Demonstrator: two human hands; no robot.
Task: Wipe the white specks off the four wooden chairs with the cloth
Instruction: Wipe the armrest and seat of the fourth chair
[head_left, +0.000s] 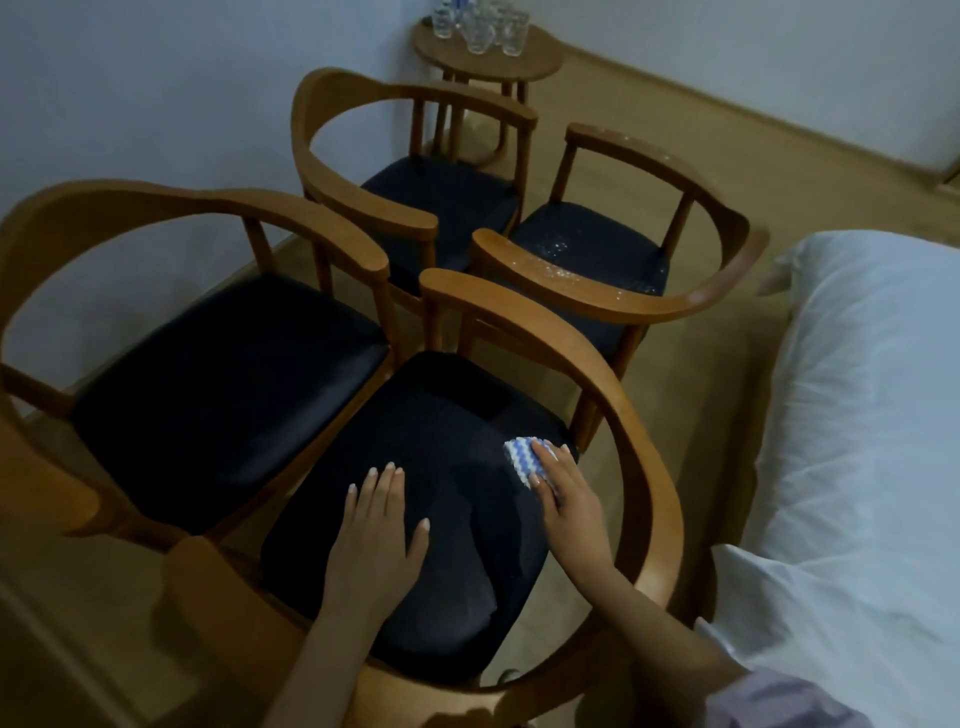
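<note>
Head view, cloth (521, 458) half-hidden under right hand (567, 500)

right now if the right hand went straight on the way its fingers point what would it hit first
The right hand, pressing the cloth, points up-left across the near chair's seat. That stretch looks free; first in line is probably that chair's armrest past the seat's far edge, though depth is unclear.

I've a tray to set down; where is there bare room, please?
Free: black seats of the near-left and far-left wooden armchairs, inside their curved rails. Crowded: round wooden table of clear glasses; near-right seat holds left hand, right hand, blue-white cloth.
</note>
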